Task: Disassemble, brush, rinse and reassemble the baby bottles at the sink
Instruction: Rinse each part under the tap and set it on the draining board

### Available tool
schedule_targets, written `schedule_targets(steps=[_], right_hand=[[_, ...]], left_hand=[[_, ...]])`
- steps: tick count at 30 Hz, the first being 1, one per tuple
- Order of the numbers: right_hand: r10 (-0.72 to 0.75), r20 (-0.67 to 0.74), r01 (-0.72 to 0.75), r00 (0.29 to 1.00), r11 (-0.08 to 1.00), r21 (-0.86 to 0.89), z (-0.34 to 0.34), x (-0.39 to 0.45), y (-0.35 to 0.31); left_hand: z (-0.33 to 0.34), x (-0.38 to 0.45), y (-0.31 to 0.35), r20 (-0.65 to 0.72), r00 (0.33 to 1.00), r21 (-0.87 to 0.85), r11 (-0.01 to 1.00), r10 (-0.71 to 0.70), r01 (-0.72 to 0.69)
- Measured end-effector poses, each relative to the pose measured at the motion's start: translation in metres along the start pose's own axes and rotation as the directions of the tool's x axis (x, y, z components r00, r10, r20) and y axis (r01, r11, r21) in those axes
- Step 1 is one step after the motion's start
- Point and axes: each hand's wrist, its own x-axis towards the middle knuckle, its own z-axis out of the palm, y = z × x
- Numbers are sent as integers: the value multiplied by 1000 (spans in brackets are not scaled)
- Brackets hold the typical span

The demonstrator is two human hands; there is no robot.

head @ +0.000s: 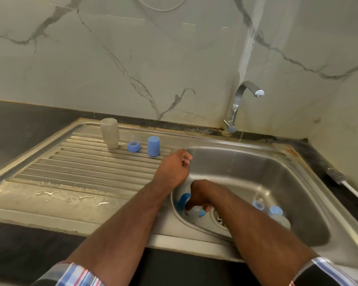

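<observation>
My right hand (198,198) is down in the sink (256,178), fingers curled round a clear bottle part with a blue ring (196,211) near the drain (220,219); a blue cap (183,201) lies just left of that grip, touching or nearly touching the knuckles, I cannot tell which; my left hand (174,168) hovers above and behind it at the basin's left rim, fingers loosely curled and holding nothing. To the right of my grip, past the forearm, a bottle (277,216) with a blue collar lies on the basin floor, and a nipple in a blue ring (258,204) sits beside it. Up and left of my left hand, on the ribbed drainboard (81,168), stand a clear bottle body (110,134) upside down, a blue ring with nipple (133,145), and a blue cover (153,145); the tap (239,106) runs a thin stream; a brush (343,182) lies on the far right counter.
</observation>
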Motion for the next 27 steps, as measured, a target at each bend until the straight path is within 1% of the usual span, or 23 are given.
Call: schedule_targets(steps=[2, 3, 5, 6, 7, 8, 9, 10, 11, 12, 13, 14, 15, 16, 19, 21, 23, 27], right_hand=[[-11, 26, 11, 1000, 1000, 0, -11, -4, 4], [-23, 30, 22, 999, 999, 38, -20, -6, 10], [-54, -7, 55, 998, 979, 195, -43, -11, 31], [-59, -58, 73, 997, 956, 283, -54, -12, 43], [-43, -139, 95, 989, 916, 390, -64, -12, 59], [-4, -224, 124, 975, 843, 524, -71, -9, 73], [56, -296, 165, 954, 727, 666, -75, -5, 84], [115, -343, 218, 932, 581, 784, -79, 0, 98], [154, -369, 274, 917, 430, 860, -79, 5, 105], [188, -384, 319, 904, 299, 899, -80, 10, 114], [212, -390, 352, 896, 197, 915, -79, 15, 120], [232, -392, 371, 890, 130, 919, -78, 19, 124], [240, -399, 387, 885, 100, 917, -78, 26, 130], [243, -413, 400, 878, 105, 911, -76, 27, 130], [257, -444, 418, 858, 151, 896, -75, 37, 134], [269, -467, 424, 842, 203, 882, -76, 45, 137], [258, -506, 441, 823, 271, 856, -76, 52, 141], [216, -564, 490, 797, 315, 813, -77, 58, 140]], left_hand=[[5, 3, 5, 5, 1000, -14, 1000, -16, 17], [8, 5, 8, 5, 999, -25, 999, -34, 34], [15, 12, 16, 3, 998, -57, 996, -61, 61], [20, 15, 20, -3, 997, -73, 994, -78, 78], [27, 19, 26, -7, 995, -98, 990, -103, 102], [33, 22, 32, -7, 989, -150, 979, -145, 142], [39, 26, 37, 12, 981, -235, 953, -192, 190], [48, 30, 46, 59, 971, -330, 913, -233, 240], [55, 31, 52, 124, 956, -408, 864, -267, 295], [64, 34, 60, 196, 941, -450, 828, -274, 335], [71, 36, 67, 257, 929, -462, 810, -266, 360], [78, 37, 72, 302, 920, -465, 804, -250, 371], [87, 42, 79, 332, 915, -475, 797, -229, 372], [91, 41, 81, 346, 914, -495, 787, -212, 369], [105, 50, 88, 327, 930, -556, 761, -169, 334], [115, 57, 87, 320, 933, -586, 740, -162, 330], [122, 62, 82, 309, 936, -618, 713, -166, 331], [126, 73, 70, 296, 935, -660, 666, -195, 348]])
